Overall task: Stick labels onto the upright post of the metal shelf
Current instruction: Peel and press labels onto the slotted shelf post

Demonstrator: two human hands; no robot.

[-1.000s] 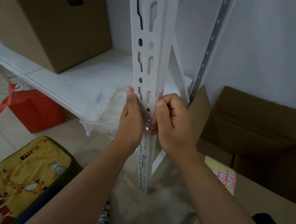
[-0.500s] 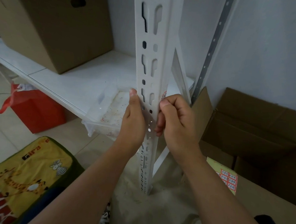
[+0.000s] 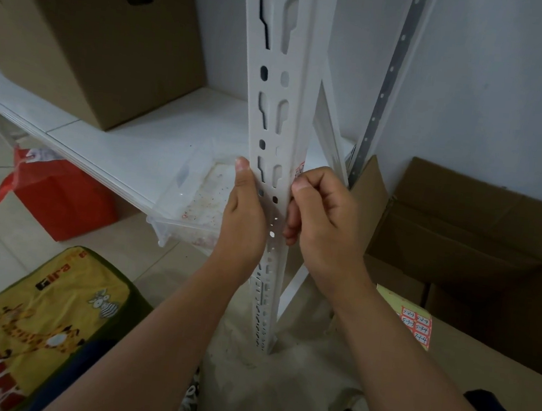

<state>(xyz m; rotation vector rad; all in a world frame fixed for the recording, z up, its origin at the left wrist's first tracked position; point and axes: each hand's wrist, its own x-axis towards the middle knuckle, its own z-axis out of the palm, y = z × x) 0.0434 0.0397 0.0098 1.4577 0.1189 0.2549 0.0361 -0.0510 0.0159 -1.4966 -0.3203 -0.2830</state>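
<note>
The white slotted upright post (image 3: 276, 83) of the metal shelf runs down the middle of the view to the floor. My left hand (image 3: 245, 216) grips its left edge, thumb up along the metal. My right hand (image 3: 320, 216) has its fingers curled round the post's right side, thumb on the corner. A small white label with red print (image 3: 299, 170) sits on the post's right face just above my right thumb. A yellow sheet of red labels (image 3: 415, 325) lies on a cardboard flap at lower right.
A white shelf board (image 3: 110, 143) carries a closed cardboard box (image 3: 90, 39) and a clear plastic tray (image 3: 197, 198). An open cardboard box (image 3: 471, 238) stands at the right wall. A red bag (image 3: 58, 198) and a yellow giraffe cushion (image 3: 36, 325) are on the floor at left.
Both hands keep their hold on the post at the same height. The view has shifted slightly; the label stays by my right thumb.
</note>
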